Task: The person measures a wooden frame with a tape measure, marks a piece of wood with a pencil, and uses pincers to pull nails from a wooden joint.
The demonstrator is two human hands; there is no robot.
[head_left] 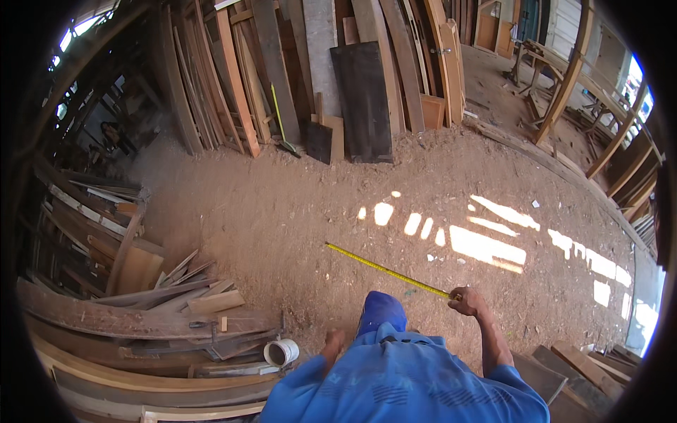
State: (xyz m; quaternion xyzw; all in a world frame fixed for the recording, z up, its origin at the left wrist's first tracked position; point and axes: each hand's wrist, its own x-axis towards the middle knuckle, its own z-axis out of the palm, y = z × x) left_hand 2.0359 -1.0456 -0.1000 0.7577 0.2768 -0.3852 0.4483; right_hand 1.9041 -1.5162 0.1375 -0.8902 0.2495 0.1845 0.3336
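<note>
My right hand is closed around the case end of a tape measure, and the case is mostly hidden by my fingers. The yellow blade sticks out to the left over the dirt floor, its free end in front of my blue-clad knee. Whether the blade touches the ground I cannot tell. At my left side hangs my left hand, close to my blue shirt; its fingers are too small and blurred to make out. A white bucket stands to the left of that hand.
Tall boards lean along the far side, with a green-yellow stick among them. Stacked curved planks lie at the left, more planks at the lower right. Wooden posts and a trestle stand far right.
</note>
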